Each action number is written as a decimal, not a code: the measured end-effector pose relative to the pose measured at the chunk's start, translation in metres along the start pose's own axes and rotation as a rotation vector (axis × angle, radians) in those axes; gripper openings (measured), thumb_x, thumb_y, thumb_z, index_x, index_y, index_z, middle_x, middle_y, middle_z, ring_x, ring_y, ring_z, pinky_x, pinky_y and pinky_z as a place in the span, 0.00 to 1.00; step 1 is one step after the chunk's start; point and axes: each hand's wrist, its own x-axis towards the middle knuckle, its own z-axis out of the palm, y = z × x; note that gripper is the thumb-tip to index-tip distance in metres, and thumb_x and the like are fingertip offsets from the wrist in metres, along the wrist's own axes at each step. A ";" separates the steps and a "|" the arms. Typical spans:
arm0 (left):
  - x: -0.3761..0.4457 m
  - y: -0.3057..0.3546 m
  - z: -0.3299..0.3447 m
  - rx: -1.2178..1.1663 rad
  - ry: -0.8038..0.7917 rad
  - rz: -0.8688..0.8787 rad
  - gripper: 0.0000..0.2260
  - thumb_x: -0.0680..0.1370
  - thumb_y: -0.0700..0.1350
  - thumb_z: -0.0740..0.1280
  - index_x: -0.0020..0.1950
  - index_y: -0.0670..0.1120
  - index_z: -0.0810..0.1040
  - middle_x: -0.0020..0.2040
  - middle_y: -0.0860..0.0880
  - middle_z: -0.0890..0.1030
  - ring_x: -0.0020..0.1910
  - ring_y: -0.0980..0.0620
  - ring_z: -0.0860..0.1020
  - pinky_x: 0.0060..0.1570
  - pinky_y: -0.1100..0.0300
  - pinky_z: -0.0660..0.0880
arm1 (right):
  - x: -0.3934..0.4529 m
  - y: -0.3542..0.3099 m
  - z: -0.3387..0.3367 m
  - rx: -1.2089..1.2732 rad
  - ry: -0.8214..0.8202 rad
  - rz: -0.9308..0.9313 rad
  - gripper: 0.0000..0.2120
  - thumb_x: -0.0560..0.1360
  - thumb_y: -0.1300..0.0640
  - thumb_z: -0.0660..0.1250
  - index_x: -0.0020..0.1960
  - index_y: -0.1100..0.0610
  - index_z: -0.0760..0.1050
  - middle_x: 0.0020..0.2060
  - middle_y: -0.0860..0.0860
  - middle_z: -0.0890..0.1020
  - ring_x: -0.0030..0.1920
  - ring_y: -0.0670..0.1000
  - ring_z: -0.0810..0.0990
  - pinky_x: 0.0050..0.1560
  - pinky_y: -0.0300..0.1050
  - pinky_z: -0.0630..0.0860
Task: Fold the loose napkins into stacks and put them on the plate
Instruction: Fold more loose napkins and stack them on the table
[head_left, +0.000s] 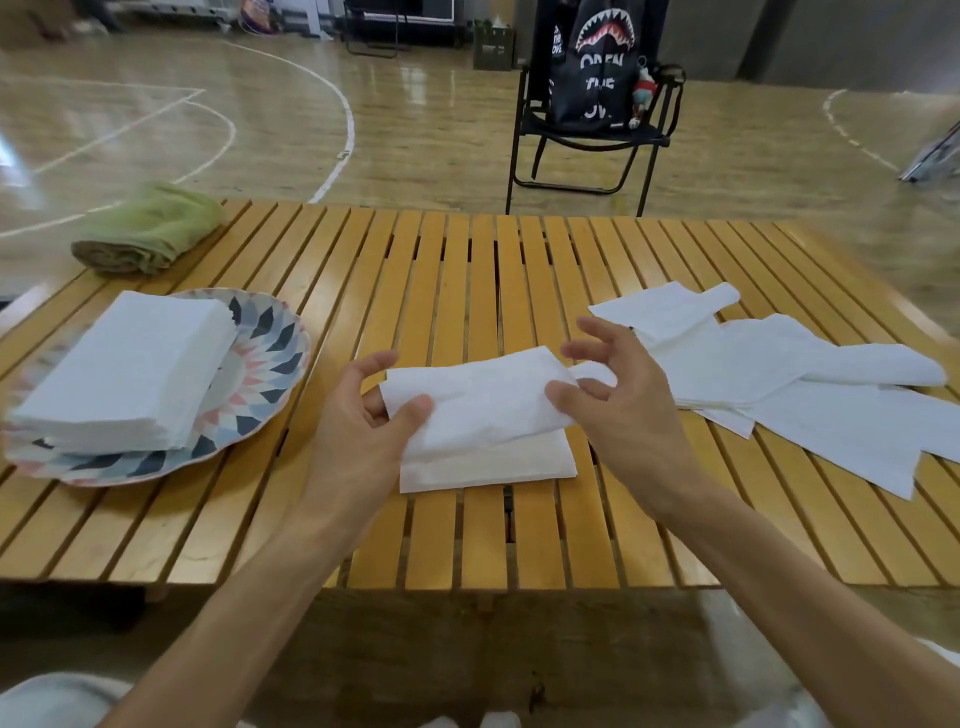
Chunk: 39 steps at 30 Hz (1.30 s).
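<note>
lettering on the black bag (597, 62) read "open the", with a shark mouth printed above it; the bag sat on a black folding chair (587, 140) beyond the surface (467, 270). a small plush figure (642, 93) hung at the bag's side.

we held our left hand (363, 421) at the left end of a white napkin (478, 405), thumb on top and fingers curled under, pinching that edge. our right hand (618, 395) pinched the napkin's right end between thumb and forefinger, the other fingers spread loosely above it. the napkin was lifted and half folded over a folded napkin (493, 465) lying flat on the slats just below.

at the left, the patterned plate (270, 364) carried a stack of folded napkins (124, 369) that hung over its left rim. at the right, loose napkins (789, 384) lay spread and overlapping on the surface. a rolled green towel (150, 228) rested at the far left corner.
</note>
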 end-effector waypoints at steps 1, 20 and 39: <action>-0.001 -0.001 0.000 0.053 -0.003 0.028 0.21 0.78 0.42 0.69 0.68 0.56 0.68 0.49 0.53 0.85 0.49 0.51 0.84 0.47 0.47 0.83 | 0.002 0.002 -0.001 0.052 -0.021 0.124 0.32 0.74 0.52 0.75 0.73 0.45 0.65 0.63 0.43 0.77 0.61 0.47 0.78 0.61 0.50 0.77; -0.004 0.001 0.005 -0.148 -0.222 -0.125 0.21 0.71 0.41 0.73 0.62 0.51 0.76 0.53 0.54 0.84 0.55 0.54 0.82 0.54 0.58 0.80 | 0.008 0.011 -0.004 0.699 -0.091 0.619 0.16 0.77 0.62 0.70 0.64 0.60 0.75 0.58 0.58 0.83 0.54 0.55 0.84 0.41 0.47 0.83; -0.001 -0.017 0.000 0.659 0.040 0.142 0.13 0.81 0.53 0.64 0.41 0.48 0.80 0.37 0.51 0.80 0.40 0.56 0.78 0.37 0.61 0.75 | 0.008 0.026 0.007 -0.214 -0.087 0.099 0.37 0.77 0.60 0.70 0.77 0.41 0.56 0.56 0.42 0.76 0.56 0.47 0.79 0.51 0.42 0.79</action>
